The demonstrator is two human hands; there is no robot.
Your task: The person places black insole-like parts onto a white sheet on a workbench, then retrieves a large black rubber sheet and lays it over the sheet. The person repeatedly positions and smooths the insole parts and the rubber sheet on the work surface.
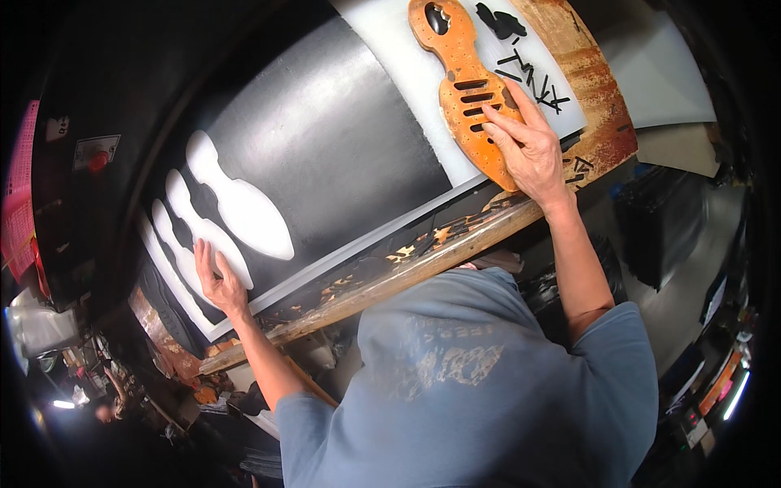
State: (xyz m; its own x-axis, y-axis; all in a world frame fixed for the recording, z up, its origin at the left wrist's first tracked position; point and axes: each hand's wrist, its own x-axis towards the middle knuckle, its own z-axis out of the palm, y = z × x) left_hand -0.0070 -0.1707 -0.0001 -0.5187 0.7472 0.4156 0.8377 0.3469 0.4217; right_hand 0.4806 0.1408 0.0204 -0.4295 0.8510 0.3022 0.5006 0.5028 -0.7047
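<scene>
A black sheet (325, 114) lies across the white board (381, 32), with several white sole-shaped openings (244, 207) at its left end. My left hand (218, 281) rests at the openings near the front edge, fingers stretched out and holding nothing. On the right, an orange sole-shaped cutting die (462, 61) with dark slots and small holes lies on the white board, just beyond the black sheet's edge. My right hand (533, 150) grips the die's right side, its fingers bent over the slotted part. The die's underside is hidden.
Black offcut strips (533, 77) and a larger black scrap (500, 22) lie right of the die. A worn wooden rail (423, 264) runs along the front. At left stands a dark machine panel with a red button (98, 161). Black bundled material (659, 220) sits at right.
</scene>
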